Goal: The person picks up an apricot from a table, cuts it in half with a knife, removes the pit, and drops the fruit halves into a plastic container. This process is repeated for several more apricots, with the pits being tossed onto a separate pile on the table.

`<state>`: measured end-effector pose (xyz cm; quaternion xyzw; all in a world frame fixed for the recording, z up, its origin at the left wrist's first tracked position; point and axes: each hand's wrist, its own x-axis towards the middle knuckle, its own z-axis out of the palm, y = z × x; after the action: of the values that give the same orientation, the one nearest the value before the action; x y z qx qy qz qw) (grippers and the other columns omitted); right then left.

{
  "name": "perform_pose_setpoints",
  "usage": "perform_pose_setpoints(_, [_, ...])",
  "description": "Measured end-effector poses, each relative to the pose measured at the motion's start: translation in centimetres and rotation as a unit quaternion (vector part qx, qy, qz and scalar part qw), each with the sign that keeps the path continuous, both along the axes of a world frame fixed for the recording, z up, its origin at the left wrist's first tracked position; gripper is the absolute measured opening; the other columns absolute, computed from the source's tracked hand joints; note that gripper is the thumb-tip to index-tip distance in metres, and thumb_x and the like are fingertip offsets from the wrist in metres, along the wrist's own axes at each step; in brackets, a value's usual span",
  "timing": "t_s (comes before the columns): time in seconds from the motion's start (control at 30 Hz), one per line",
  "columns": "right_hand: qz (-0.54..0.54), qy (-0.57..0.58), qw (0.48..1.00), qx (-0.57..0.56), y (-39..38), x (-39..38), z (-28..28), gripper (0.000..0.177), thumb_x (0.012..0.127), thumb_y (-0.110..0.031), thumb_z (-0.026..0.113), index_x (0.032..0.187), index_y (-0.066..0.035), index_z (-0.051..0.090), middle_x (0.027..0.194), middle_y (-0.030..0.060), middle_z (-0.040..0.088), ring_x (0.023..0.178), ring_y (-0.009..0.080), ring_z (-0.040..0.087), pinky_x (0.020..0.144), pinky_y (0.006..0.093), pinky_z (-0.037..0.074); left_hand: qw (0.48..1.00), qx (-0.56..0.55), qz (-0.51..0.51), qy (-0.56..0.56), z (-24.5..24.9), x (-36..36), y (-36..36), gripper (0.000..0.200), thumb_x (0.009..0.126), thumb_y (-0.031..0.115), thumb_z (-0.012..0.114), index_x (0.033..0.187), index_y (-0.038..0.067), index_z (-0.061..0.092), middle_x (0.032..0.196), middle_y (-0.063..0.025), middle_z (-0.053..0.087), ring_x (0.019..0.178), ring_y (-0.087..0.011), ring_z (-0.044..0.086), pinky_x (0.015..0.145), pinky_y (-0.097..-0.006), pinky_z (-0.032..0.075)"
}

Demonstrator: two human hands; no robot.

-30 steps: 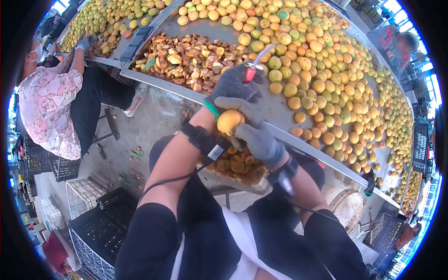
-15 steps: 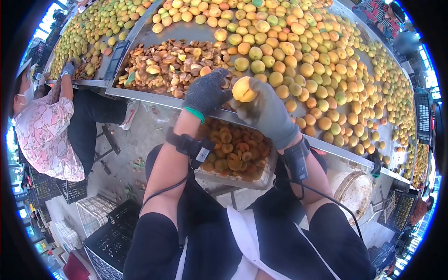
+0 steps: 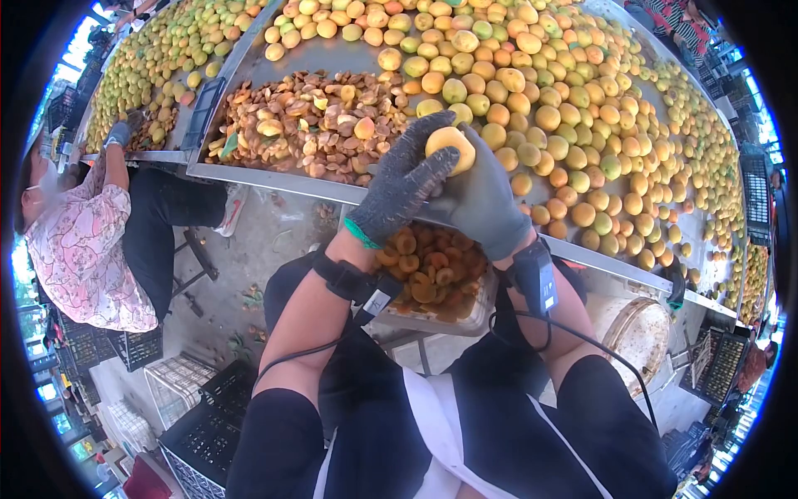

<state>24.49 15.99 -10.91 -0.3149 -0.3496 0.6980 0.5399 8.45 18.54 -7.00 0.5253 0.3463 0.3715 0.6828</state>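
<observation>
Both my hands wear grey gloves and meet above the table's front edge. Between them is a yellow-orange apricot [image 3: 451, 150]. My left hand [image 3: 399, 179] has its thumb and fingers closed round the fruit's left side. My right hand [image 3: 486, 195] wraps its right side, its fingers partly hidden behind it. Just beyond my left hand lies a heap of brown pits and scraps [image 3: 291, 125] on the metal table [image 3: 320, 187]. Whole apricots [image 3: 549, 121] spread across the table to the right. Below my hands a white crate [image 3: 475, 314] holds halved apricots [image 3: 428, 270].
At the left a co-worker [image 3: 91, 249] in a patterned top sits at another fruit-covered table. A round white bucket [image 3: 636, 333] stands at the right under the table edge. Black crates [image 3: 204, 424] and a white crate [image 3: 179, 378] are at the lower left.
My left hand has moved right and closed on the apricot, which was in my right hand alone. The apricot has shifted slightly right and down.
</observation>
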Motion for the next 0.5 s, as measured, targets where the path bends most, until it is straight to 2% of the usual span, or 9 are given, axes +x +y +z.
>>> perform_pose_setpoints(0.03, [0.042, 0.221, 0.966, -0.129, 0.3, 0.3, -0.5, 0.052, 0.088, 0.005, 0.060, 0.134, 0.002, 0.036, 0.117, 0.0115, 0.054, 0.102, 0.0189, 0.059, 0.089, 0.0286, 0.051, 1.000, -0.003, -0.007, -0.029, -0.1, 0.0, 0.0, 0.050, 0.093, 0.020, 0.062, 0.137, 0.005, 0.046, 0.126, -0.0064, 0.054, 0.111, -0.0139, 0.054, 0.091, -0.0272, 0.047])
perform_pose_setpoints(0.07, [0.041, 0.220, 0.966, -0.129, -0.1, 0.1, -0.3, 0.052, 0.088, 0.005, 0.060, 0.134, 0.002, 0.036, 0.117, 0.0115, 0.054, 0.102, 0.0189, 0.059, 0.089, 0.0286, 0.051, 0.998, -0.005, -0.015, -0.059, -0.3, 0.1, 0.1, 0.053, 0.091, 0.019, 0.066, 0.138, 0.005, 0.043, 0.126, -0.0069, 0.053, 0.109, -0.0138, 0.055, 0.085, -0.0259, 0.051])
perform_pose_setpoints(0.1, [-0.043, -0.038, 0.998, 0.015, -0.7, -0.6, 0.1, 0.045, 0.092, -0.007, 0.058, 0.133, 0.000, 0.038, 0.116, 0.0111, 0.054, 0.101, 0.0185, 0.059, 0.087, 0.0304, 0.052, 0.995, 0.065, 0.007, -0.081, -1.2, 0.2, 0.8, 0.056, 0.091, 0.020, 0.066, 0.139, 0.005, 0.042, 0.128, -0.0080, 0.051, 0.111, -0.0147, 0.054, 0.088, -0.0265, 0.050])
perform_pose_setpoints(0.13, [-0.122, -0.292, 0.935, 0.158, -1.0, -1.4, 0.5, 0.041, 0.097, -0.018, 0.055, 0.131, -0.001, 0.040, 0.116, 0.0106, 0.055, 0.100, 0.0181, 0.059, 0.085, 0.0322, 0.054, 0.995, 0.065, 0.007, -0.081, -1.9, 0.0, 1.0, 0.056, 0.091, 0.020, 0.066, 0.139, 0.005, 0.042, 0.128, -0.0080, 0.051, 0.111, -0.0147, 0.054, 0.088, -0.0265, 0.050])
perform_pose_setpoints(0.17, [-0.121, -0.292, 0.936, 0.157, -0.7, -1.9, 1.0, 0.041, 0.097, -0.018, 0.055, 0.131, -0.001, 0.040, 0.116, 0.0106, 0.055, 0.100, 0.0181, 0.059, 0.085, 0.0322, 0.054, 0.995, 0.036, 0.006, -0.097, -1.9, -0.2, 0.9, 0.056, 0.091, 0.020, 0.067, 0.139, 0.005, 0.042, 0.128, -0.0077, 0.051, 0.111, -0.0150, 0.054, 0.090, -0.0272, 0.049])
perform_pose_setpoints(0.27, [-0.134, -0.016, 0.989, -0.065, -0.3, -3.1, 3.2, 0.045, 0.099, -0.030, 0.053, 0.132, -0.002, 0.041, 0.121, 0.0113, 0.054, 0.101, 0.0195, 0.059, 0.083, 0.0379, 0.055, 0.999, 0.003, 0.020, -0.034, -0.8, 0.3, 0.0, 0.057, 0.088, 0.018, 0.070, 0.137, 0.004, 0.043, 0.122, -0.0058, 0.054, 0.109, -0.0163, 0.055, 0.091, -0.0292, 0.049])
perform_pose_setpoints(0.33, [-0.055, 0.146, 0.975, -0.157, -0.8, -3.2, 4.5, 0.040, 0.097, -0.047, 0.051, 0.108, -0.010, 0.057, 0.094, 0.0045, 0.063, 0.079, 0.0145, 0.064, 0.062, 0.0284, 0.056, 0.999, 0.033, 0.017, -0.026, -1.3, 0.7, -0.1, 0.052, 0.086, 0.019, 0.071, 0.130, 0.003, 0.048, 0.116, -0.0057, 0.056, 0.105, -0.0165, 0.056, 0.090, -0.0307, 0.049])
perform_pose_setpoints(0.43, [0.000, 0.238, 0.950, -0.203, -0.4, -1.9, 3.1, 0.045, 0.096, -0.039, 0.054, 0.126, -0.006, 0.049, 0.111, 0.0096, 0.061, 0.089, 0.0199, 0.063, 0.080, 0.0412, 0.056, 0.989, 0.140, 0.008, 0.047, -2.5, 0.6, 0.1, 0.050, 0.087, 0.018, 0.071, 0.129, 0.004, 0.048, 0.116, -0.0060, 0.056, 0.105, -0.0138, 0.056, 0.088, -0.0283, 0.049])
perform_pose_setpoints(0.5, [0.008, 0.204, 0.957, -0.204, -0.5, -1.6, 3.4, 0.042, 0.096, -0.042, 0.052, 0.121, -0.008, 0.051, 0.102, 0.0070, 0.061, 0.081, 0.0181, 0.061, 0.071, 0.0376, 0.053, 0.957, 0.264, 0.036, 0.115, -2.6, 0.9, -0.2, 0.052, 0.086, 0.017, 0.071, 0.130, 0.003, 0.047, 0.114, -0.0069, 0.057, 0.103, -0.0141, 0.057, 0.088, -0.0284, 0.049])
